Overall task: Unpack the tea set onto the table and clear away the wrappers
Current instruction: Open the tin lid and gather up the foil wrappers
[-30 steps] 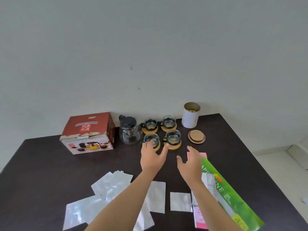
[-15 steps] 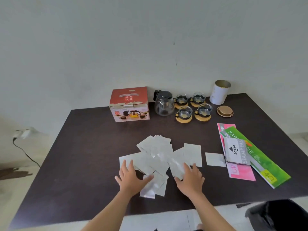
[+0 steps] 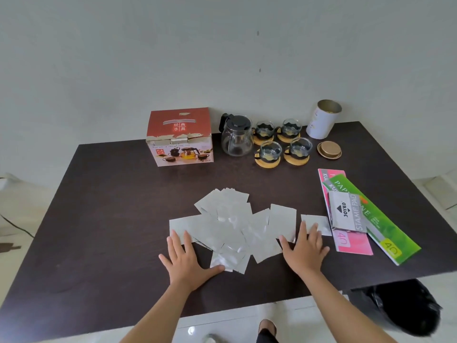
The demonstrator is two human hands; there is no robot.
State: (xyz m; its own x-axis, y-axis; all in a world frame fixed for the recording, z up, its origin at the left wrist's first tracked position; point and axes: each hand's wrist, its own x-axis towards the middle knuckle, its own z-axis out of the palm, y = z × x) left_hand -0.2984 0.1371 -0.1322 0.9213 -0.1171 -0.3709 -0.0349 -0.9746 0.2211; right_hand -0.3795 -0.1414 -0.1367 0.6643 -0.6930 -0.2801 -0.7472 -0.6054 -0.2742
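Several clear plastic wrappers point(image 3: 232, 224) lie scattered in a loose pile on the dark table point(image 3: 103, 219). My left hand point(image 3: 184, 262) rests flat, fingers spread, at the pile's left edge. My right hand point(image 3: 303, 248) lies flat at its right edge, touching a wrapper. Neither hand holds anything. At the back stand the glass teapot point(image 3: 237, 136) and several glass cups on wooden coasters point(image 3: 282, 146), next to the red tea set box point(image 3: 179, 137).
A white open tin point(image 3: 322, 120) and its lid point(image 3: 329, 149) stand at the back right. Pink and green paper packs with a grey stamp pad box point(image 3: 346, 214) lie on the right. A black bin bag point(image 3: 405, 308) sits below the table's front right corner.
I have stepped back from the cups; both hands pulled away from them and came down flat on either side of the wrapper pile, then spread slightly wider apart.
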